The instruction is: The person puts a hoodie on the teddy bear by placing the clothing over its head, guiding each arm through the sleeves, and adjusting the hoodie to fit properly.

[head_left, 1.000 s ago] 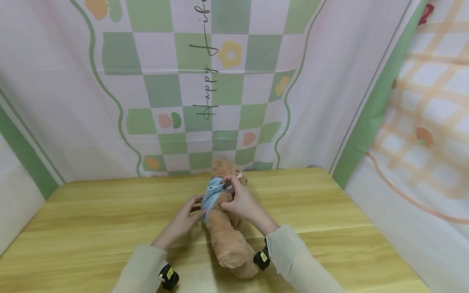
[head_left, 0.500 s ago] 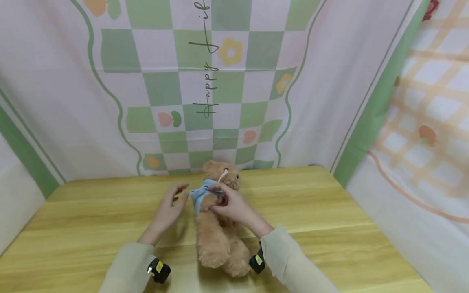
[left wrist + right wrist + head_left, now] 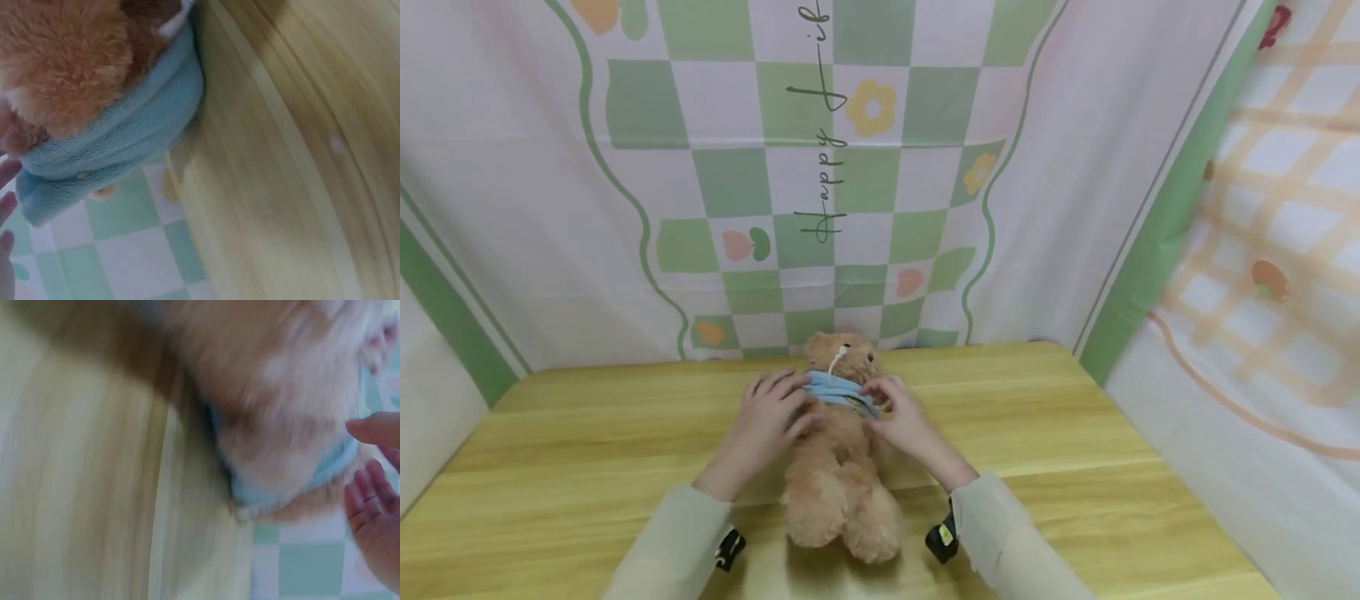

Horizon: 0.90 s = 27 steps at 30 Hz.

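Note:
A light-brown teddy bear (image 3: pixel 838 437) lies face up on the table, head toward the patterned cloth. A light-blue plush garment (image 3: pixel 837 389) wraps its chest, and a white cord (image 3: pixel 837 358) lies by its head. At the bear's left side in the head view, my left hand (image 3: pixel 767 419) rests its slightly bent fingers near the garment's edge. My right hand (image 3: pixel 904 419) is at the opposite side. In the right wrist view its thumb (image 3: pixel 375 429) and fingers stand apart, with nothing visible between them. Blur hides whether the right fingertips touch the garment.
A wooden table (image 3: pixel 602 467) carries the bear. Its back edge meets a hanging cloth (image 3: pixel 865 183) with green and white checks. Another cloth (image 3: pixel 1285 275) with orange stripes hangs at the right. Small black wrist cameras (image 3: pixel 943 540) sit at the sleeves.
The bear has turned from its side onto its back and shifted left. My left hand drew away, then came back to the garment. The right hand has let go of the bear's arm.

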{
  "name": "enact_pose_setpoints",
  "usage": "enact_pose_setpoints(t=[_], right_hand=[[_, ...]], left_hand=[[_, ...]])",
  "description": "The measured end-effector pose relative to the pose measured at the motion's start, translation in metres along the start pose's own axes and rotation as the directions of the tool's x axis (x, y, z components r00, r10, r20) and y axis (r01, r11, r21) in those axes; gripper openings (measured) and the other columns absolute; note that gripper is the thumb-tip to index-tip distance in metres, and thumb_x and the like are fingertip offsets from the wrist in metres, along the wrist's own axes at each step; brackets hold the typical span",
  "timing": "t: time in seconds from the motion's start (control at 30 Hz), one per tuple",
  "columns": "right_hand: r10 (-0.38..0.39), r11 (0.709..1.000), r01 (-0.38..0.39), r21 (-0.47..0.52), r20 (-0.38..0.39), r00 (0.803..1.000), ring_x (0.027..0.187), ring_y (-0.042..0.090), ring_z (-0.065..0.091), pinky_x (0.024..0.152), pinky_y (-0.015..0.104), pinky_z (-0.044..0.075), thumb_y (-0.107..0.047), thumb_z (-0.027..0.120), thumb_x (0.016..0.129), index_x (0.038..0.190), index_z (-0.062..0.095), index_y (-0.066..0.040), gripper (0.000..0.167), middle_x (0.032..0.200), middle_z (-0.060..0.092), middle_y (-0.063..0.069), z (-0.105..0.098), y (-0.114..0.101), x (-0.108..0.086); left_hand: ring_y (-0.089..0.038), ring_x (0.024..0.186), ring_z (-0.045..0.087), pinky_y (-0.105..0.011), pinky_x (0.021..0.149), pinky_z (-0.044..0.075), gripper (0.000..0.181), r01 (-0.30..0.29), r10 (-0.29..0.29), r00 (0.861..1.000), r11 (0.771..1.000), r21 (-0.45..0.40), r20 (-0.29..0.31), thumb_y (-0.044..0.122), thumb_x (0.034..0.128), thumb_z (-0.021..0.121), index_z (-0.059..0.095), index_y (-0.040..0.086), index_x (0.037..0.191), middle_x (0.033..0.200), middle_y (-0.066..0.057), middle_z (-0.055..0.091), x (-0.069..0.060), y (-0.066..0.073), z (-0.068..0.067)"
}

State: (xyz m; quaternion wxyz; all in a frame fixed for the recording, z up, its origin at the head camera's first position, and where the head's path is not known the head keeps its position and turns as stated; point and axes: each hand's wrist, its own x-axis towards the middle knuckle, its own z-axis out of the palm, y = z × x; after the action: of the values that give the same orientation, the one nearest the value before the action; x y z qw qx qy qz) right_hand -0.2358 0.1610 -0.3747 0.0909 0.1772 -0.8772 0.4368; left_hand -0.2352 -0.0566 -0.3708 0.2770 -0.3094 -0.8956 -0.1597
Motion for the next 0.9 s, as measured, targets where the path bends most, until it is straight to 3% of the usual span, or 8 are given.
enact_pose_setpoints(t=[0.07,0.17,0.23,0.33,0.47,0.63,0.77,0.9], right_hand=[[0.099,0.995,-0.099,-0.033,-0.013,0.995,0.087,0.023,0.053,0.075,0.033,0.047,-0.001,0.073,0.078,0.097,0.062,-0.001,0.022,0.094,0.055,0.014,-0.003,0.005,-0.001],[0.215,0.976,-0.213,-0.037,0.067,0.974,0.089,0.021,0.055,0.073,0.030,0.047,-0.014,0.073,0.082,0.099,0.061,-0.003,0.023,0.097,0.058,0.012,-0.005,0.011,-0.004],[0.261,0.965,-0.260,-0.021,0.131,0.956,0.090,0.021,0.057,0.071,0.028,0.048,-0.019,0.072,0.085,0.103,0.059,-0.003,0.028,0.102,0.059,0.013,-0.005,0.014,-0.007],[0.304,0.949,-0.315,0.035,0.179,0.936,0.090,0.022,0.058,0.065,0.028,0.048,-0.015,0.068,0.086,0.109,0.057,-0.003,0.028,0.108,0.059,0.015,-0.002,0.016,-0.009],[0.314,0.942,-0.326,0.081,0.131,0.940,0.087,0.022,0.057,0.064,0.028,0.047,0.001,0.065,0.080,0.109,0.057,0.000,0.030,0.106,0.059,0.016,0.004,0.017,-0.008],[0.319,0.946,-0.322,0.046,0.051,0.946,0.077,0.017,0.053,0.062,0.025,0.044,0.002,0.063,0.076,0.108,0.057,0.000,0.033,0.110,0.059,0.017,0.006,0.013,-0.004],[0.303,0.953,-0.303,0.022,-0.010,0.953,0.073,0.018,0.052,0.058,0.025,0.042,-0.004,0.063,0.077,0.108,0.058,-0.003,0.031,0.112,0.060,0.017,-0.001,0.005,0.003],[0.298,0.951,-0.302,0.064,0.054,0.953,0.098,0.028,0.061,0.071,0.030,0.052,-0.013,0.061,0.086,0.115,0.059,-0.004,0.031,0.119,0.060,0.018,-0.009,0.002,0.004]], left_hand=[[-0.032,0.114,0.058,-0.052,0.098,0.045,0.017,-0.006,0.006,1.000,1.000,0.002,0.008,0.026,0.0856,0.070,0.068,0.011,0.092,0.119,-0.011,0.065,-0.002,-0.003,0.000],[-0.033,0.108,0.059,-0.051,0.096,0.046,0.015,0.003,-0.003,0.999,1.000,-0.004,0.041,0.022,0.0892,0.066,0.064,0.007,0.092,0.114,-0.014,0.065,-0.002,-0.005,-0.001],[-0.032,0.104,0.061,-0.050,0.096,0.047,0.015,0.022,-0.021,0.997,1.000,-0.018,0.072,0.022,0.0912,0.064,0.062,0.007,0.093,0.107,-0.014,0.065,-0.002,-0.005,-0.002],[-0.026,0.090,0.062,-0.042,0.086,0.052,0.012,0.053,-0.047,0.991,0.997,-0.048,0.122,0.019,0.0932,0.061,0.058,0.007,0.091,0.093,-0.009,0.064,-0.002,-0.004,-0.003],[-0.016,0.076,0.058,-0.032,0.069,0.052,0.011,0.093,-0.071,0.982,0.988,-0.124,0.173,0.016,0.0915,0.063,0.056,0.007,0.092,0.082,-0.003,0.059,-0.002,-0.006,-0.005],[-0.017,0.078,0.060,-0.031,0.068,0.053,0.027,0.215,-0.161,0.962,0.946,-0.242,0.222,0.018,0.0866,0.068,0.056,-0.001,0.102,0.090,-0.010,0.062,-0.002,-0.009,-0.004],[-0.024,0.085,0.062,-0.037,0.073,0.053,0.042,0.318,-0.239,0.928,0.907,-0.274,0.284,0.020,0.0863,0.069,0.055,-0.007,0.115,0.098,-0.016,0.062,-0.008,-0.012,0.001],[-0.024,0.088,0.057,-0.038,0.073,0.049,0.046,0.447,-0.322,0.862,0.848,-0.285,0.392,0.025,0.0901,0.065,0.055,-0.006,0.123,0.104,-0.017,0.057,-0.014,-0.016,0.005]])
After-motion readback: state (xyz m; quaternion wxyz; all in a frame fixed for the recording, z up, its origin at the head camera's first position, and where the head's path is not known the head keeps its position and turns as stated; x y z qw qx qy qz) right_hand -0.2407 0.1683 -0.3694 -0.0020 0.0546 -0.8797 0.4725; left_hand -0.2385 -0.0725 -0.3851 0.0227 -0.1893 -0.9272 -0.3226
